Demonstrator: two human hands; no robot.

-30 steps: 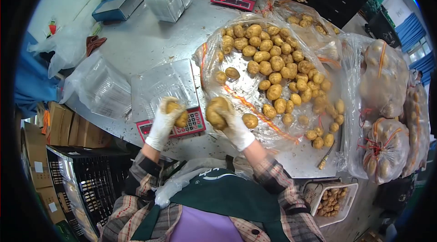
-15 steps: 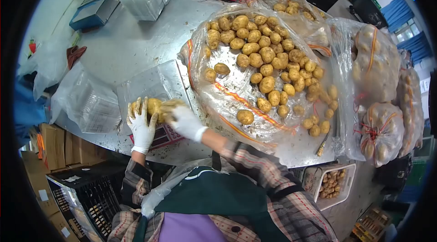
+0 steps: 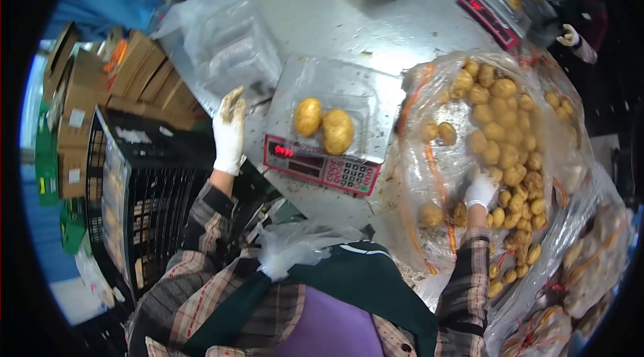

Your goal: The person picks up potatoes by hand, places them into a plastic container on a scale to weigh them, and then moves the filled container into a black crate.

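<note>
Two potatoes lie side by side in a clear plastic tray on the red-fronted scale, whose digits are lit. Just left of the scale is my left hand, in a white glove with dirty fingertips, raised and holding nothing, its fingers loosely extended. My right hand, also gloved, reaches down among the potatoes spread on the opened plastic bag. Its fingertips are blurred against them, so its grip is unclear.
Nested clear trays in plastic stand at the upper left. A black crate and cardboard boxes are at the left. Another scale and another person's gloved hand appear at the upper right. Filled bags lie at lower right.
The view has turned left. My hands have moved apart, leaving the potato in the tray beside another. My right hand has gone to the pile; my left has moved left off the tray.
</note>
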